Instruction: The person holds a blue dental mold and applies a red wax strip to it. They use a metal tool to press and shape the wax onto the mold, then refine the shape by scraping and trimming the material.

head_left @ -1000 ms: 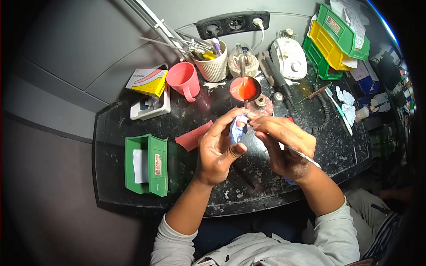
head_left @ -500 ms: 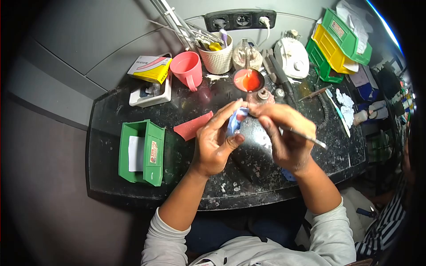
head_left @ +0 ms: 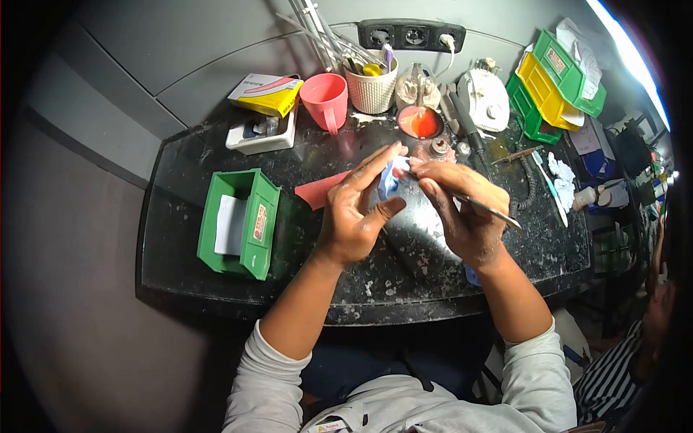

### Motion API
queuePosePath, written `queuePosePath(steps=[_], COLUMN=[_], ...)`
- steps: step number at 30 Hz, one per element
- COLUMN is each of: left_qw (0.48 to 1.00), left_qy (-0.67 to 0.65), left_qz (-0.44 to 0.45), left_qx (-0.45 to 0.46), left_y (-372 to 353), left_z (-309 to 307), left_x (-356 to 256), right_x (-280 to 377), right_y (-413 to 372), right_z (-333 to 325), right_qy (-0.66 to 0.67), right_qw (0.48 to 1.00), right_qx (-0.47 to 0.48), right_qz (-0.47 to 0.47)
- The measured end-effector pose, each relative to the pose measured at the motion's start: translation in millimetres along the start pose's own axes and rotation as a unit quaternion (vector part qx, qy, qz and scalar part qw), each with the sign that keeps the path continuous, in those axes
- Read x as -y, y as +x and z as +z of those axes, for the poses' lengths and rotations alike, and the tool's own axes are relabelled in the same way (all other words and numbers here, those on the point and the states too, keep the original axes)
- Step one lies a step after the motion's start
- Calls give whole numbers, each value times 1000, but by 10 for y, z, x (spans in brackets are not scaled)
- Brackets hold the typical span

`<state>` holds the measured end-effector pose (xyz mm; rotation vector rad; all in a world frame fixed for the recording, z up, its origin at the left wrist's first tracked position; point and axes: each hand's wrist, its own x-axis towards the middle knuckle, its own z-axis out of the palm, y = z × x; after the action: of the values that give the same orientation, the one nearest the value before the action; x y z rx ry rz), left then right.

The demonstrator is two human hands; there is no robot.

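My left hand (head_left: 350,220) is closed round the edge of a small blue dental cast (head_left: 388,182), held up over the table with thumb and fingers. Patches of white show on the cast; my fingers hide part of it. In my right hand (head_left: 469,209) a slim metal wax carver (head_left: 502,216) is pinched, its handle pointing back to the right. Its tip meets or nearly meets the cast's upper right; contact is too small to tell. A pink wax sheet (head_left: 317,192) lies just left of my left hand. Beyond my hands sits a small pan of red wax (head_left: 421,124).
A green bin (head_left: 264,232) with white paper stands at left. Along the back are a pink mug (head_left: 323,99), a white woven pot (head_left: 373,90), a white machine (head_left: 485,105) and stacked bins (head_left: 552,83). A toothbrush (head_left: 550,189) lies right. A co-worker's striped sleeve (head_left: 610,375) shows lower right.
The head view has shifted, so the table sits higher and most back items further right. The cast is turned slightly in my left hand. The carver stays in my right hand beside it.
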<state>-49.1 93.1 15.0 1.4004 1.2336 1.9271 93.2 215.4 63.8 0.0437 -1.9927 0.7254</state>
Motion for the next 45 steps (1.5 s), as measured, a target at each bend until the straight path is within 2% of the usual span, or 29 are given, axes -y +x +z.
queuePosePath(steps=[10,14,16,18,20,22,24,26,28,30,31,32,34,35,37,42,45], left_qw=[999,1000,998,998,998,999,999,999,999,998,991,976,978,975,972,987,987], left_qy=[45,29,-32,-42,-53,-9,-7,-4,-21,-37,-124,-209,-199,-210,-220,-158,-160], left_qz=[16,-4,-44,-46,-46,-39,-33,-33,-36,-42,-51,-58,-60,-70,-81,-20,-15], left_qx=[-5,-3,-7,-2,2,-5,-4,-2,-1,3,17,30,8,-2,-14,-6,-19], left_y=[16,16,8,11,16,16,35,44,56,62,72,78,55,48,32,39,39], left_z=[-14,-9,10,17,25,34,41,43,19,-5,-11,-9,45,48,32,-12,2], left_x=[6,-3,-32,-32,-22,-11,-27,-47,-58,-28,-17,-21,-44,-49,-41,-32,-31], right_x=[-70,-46,-26,-52,-45,-83,-133,-118,-108,-75,-56,-59,19,14,62,90,78], right_y=[-51,-27,-14,-41,-48,-48,-36,-72,-77,-85,-81,-89,-17,20,30,-38,-58], right_z=[5,-30,-33,-30,-22,-33,-67,-42,7,-3,-15,-62,-100,-73,-87,-34,-30], right_qy=[5,-6,-2,-8,9,2,-42,53,128,144,159,102,49,49,55,76,69], right_qw=[1000,1000,1000,1000,1000,1000,997,991,977,977,977,990,999,999,998,996,997], right_qx=[5,17,21,21,3,-3,-58,-103,-149,-123,-99,-52,6,4,19,36,45], right_qz=[4,1,-13,-18,-9,-12,-18,70,89,98,104,85,22,-17,-5,12,8])
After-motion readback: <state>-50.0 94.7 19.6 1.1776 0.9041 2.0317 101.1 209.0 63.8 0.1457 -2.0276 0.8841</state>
